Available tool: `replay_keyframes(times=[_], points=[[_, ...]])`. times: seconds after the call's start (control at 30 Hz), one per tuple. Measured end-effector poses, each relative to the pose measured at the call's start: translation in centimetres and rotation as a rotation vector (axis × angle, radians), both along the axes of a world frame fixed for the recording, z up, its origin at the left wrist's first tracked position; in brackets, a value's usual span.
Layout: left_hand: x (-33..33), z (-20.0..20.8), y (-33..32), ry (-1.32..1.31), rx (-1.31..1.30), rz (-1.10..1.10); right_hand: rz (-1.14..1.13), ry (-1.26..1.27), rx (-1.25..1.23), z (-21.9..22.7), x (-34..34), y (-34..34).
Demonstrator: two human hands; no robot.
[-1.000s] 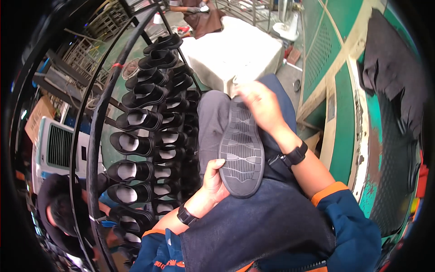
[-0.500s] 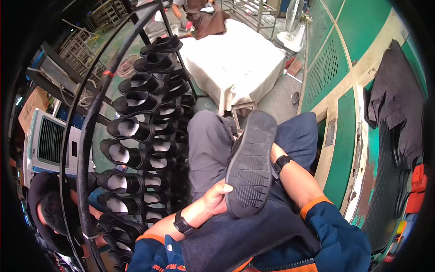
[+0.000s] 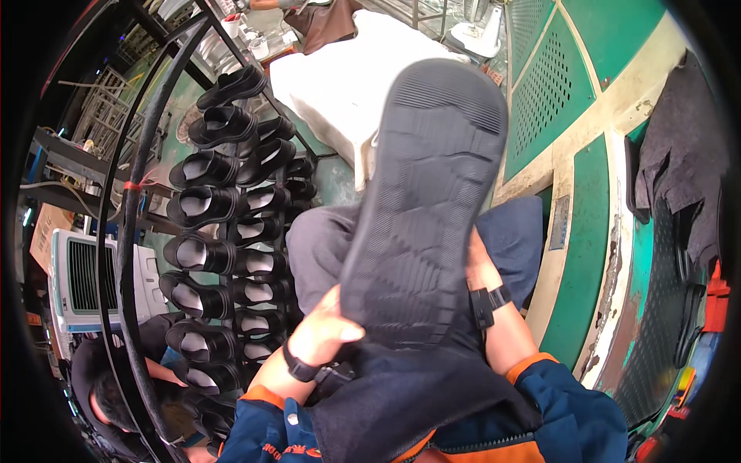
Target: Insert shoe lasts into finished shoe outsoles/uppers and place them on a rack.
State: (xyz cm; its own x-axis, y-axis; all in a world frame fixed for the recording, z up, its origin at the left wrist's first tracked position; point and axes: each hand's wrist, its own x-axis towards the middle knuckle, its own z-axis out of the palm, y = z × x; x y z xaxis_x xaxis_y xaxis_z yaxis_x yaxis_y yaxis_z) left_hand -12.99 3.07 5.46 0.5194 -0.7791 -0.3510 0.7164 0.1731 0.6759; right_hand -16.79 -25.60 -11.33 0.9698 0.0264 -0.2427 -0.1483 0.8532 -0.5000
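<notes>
A black shoe is held up above my lap, its patterned rubber sole facing me and its toe end pointing away. My left hand grips it at the left of the heel, with the thumb lying by the sole's lower edge. On the other side, my right hand holds the shoe from behind its right edge; the sole hides most of those fingers. The shoe's upper is turned away from me and out of sight. Below it, a dark apron covers my lap.
A tall rack with several black shoes stands close on my left. Beyond it, a co-worker bends low. White cloth drapes a block ahead. A green machine panel and a dark hanging cloth line my right.
Both hands have brought the shoe up closer to my view, so its sole looks much larger. My view has shifted, and less of the person beyond the white cloth shows.
</notes>
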Motion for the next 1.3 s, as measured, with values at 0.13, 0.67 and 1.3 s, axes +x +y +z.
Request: replay_keyframes(times=[0.13, 0.67, 1.3], points=[[0.4, 1.2, 6.2, -0.371, 0.108, 0.248, 0.279, -0.178, -0.023, 3.0, 0.7, 2.2], [5.7, 5.7, 5.6, -2.022, 0.743, -0.203, 0.814, 0.145, 0.844, 9.5, 6.6, 8.3], [1.0, -0.9, 3.2, -0.927, 0.270, 0.304, -0.023, -0.268, -0.535, 8.6, 5.7, 10.5]])
